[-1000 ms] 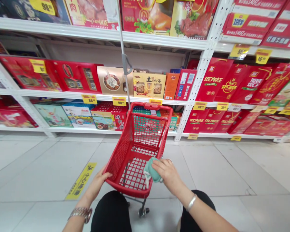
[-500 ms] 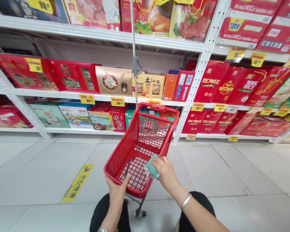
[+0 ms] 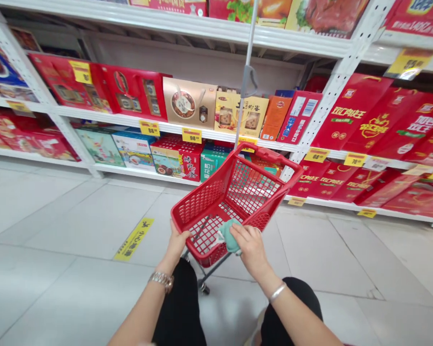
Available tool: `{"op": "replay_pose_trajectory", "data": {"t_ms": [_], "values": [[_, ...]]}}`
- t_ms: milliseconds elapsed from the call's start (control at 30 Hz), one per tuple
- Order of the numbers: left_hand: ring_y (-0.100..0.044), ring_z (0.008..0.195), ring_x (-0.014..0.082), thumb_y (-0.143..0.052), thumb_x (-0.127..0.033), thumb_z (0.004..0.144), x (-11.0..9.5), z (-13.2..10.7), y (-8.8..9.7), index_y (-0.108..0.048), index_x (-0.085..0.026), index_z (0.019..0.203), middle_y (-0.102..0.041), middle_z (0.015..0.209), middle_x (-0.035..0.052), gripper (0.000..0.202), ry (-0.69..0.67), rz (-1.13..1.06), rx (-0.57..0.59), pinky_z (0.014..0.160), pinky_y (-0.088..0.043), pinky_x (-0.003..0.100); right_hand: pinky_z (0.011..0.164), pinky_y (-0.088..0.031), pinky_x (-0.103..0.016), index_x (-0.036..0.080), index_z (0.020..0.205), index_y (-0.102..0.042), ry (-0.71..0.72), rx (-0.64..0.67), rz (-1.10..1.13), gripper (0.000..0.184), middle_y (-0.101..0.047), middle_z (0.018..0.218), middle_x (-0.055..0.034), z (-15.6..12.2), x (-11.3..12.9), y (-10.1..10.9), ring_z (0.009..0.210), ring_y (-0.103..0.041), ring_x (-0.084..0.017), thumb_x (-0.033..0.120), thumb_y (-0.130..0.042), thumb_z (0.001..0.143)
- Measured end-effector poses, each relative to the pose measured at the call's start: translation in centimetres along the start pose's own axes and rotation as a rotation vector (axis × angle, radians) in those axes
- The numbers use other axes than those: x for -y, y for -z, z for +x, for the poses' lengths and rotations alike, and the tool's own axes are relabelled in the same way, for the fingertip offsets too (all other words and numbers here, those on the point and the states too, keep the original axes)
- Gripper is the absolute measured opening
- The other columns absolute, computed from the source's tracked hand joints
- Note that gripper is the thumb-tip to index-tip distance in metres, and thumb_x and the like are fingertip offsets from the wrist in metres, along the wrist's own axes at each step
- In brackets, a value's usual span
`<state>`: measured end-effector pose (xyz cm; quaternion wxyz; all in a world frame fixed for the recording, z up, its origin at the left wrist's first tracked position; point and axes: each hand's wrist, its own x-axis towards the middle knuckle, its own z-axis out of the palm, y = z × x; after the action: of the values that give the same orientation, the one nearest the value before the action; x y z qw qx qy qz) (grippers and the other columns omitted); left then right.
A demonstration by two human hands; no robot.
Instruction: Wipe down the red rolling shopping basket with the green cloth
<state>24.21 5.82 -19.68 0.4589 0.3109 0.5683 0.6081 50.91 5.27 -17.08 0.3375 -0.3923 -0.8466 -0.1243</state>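
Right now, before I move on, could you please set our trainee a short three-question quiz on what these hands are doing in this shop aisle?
1. Which hand holds the teal cloth against the red shopping basket, left or right?
2. True or false: the metal wristwatch is worn on the left arm.
3. Fill in the blank: seen from the head camera, the yellow floor strip lies to the ____ of the basket.

Key: 1. the right hand; 2. true; 3. left.
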Motion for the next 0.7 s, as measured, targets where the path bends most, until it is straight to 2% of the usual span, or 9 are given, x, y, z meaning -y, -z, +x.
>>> {"op": "replay_pose_trajectory", "data": {"t_ms": [100,267,367,500,600,700], "values": [[-0.067,0.102,0.0245,-0.065,-0.01,0.057,-0.8,0.4,-0.1,-0.044,-0.023,0.146,-0.07,0.118,0.0064,0.092,-0.025,-0.012,-0.015,0.092,-0.057,0.039,0.084,-0.041,-0.039,0.023,0.13,-0.068,-0.026,-0.004,-0.057,0.047,-0.074,0.13,-0.0079,0.1,-1.3,0.5,0.104,-0.055,-0.024,0.001,-0.055,0.091],[-0.065,0.112,0.0263,-0.063,-0.011,0.058,-1.3,1.1,-0.3,-0.05,-0.023,0.145,-0.069,0.128,0.0086,0.089,-0.055,-0.036,0.032,0.101,-0.053,0.042,0.082,-0.039,-0.039,0.02,0.123,-0.071,-0.107,-0.026,-0.141,0.043,-0.075,0.124,-0.0096,1.1,-2.5,1.5,0.1,-0.054,-0.025,-0.001,-0.057,0.087],[-0.064,0.117,0.0279,-0.063,-0.014,0.059,-1.8,1.5,-0.5,-0.049,-0.022,0.148,-0.07,0.128,0.0087,0.09,-0.05,-0.047,0.076,0.107,-0.051,0.045,0.085,-0.039,-0.039,0.02,0.125,-0.07,-0.039,-0.03,-0.129,0.041,-0.075,0.126,-0.0088,1.9,-0.7,1.2,0.102,-0.053,-0.025,0.002,-0.059,0.089],[-0.062,0.125,0.0291,-0.064,-0.017,0.06,-2.3,2.2,-0.7,-0.049,-0.023,0.149,-0.068,0.136,0.009,0.09,-0.059,-0.064,0.126,0.113,-0.047,0.046,0.094,-0.037,-0.042,0.022,0.131,-0.067,0.096,0.042,-0.102,0.045,-0.073,0.131,-0.0078,2.2,3.7,-0.1,0.111,-0.052,-0.026,0.004,-0.057,0.092],[-0.061,0.127,0.0299,-0.064,-0.019,0.06,-2.4,2.6,-0.7,-0.05,-0.023,0.149,-0.07,0.137,0.0086,0.09,-0.06,-0.072,0.153,0.116,-0.044,0.047,0.101,-0.033,-0.045,0.019,0.142,-0.06,0.079,0.16,-0.081,0.057,-0.068,0.14,-0.011,1.7,6.0,-0.2,0.12,-0.052,-0.029,0.004,-0.057,0.087],[-0.062,0.127,0.0298,-0.064,-0.019,0.06,-2.5,2.7,-0.8,-0.053,-0.022,0.147,-0.072,0.134,0.008,0.088,-0.049,-0.082,0.171,0.117,-0.044,0.047,0.108,-0.03,-0.048,0.017,0.151,-0.051,0.059,0.262,-0.026,0.069,-0.058,0.151,-0.0144,0.9,6.6,0.3,0.133,-0.047,-0.033,0.013,-0.064,0.083]]}}
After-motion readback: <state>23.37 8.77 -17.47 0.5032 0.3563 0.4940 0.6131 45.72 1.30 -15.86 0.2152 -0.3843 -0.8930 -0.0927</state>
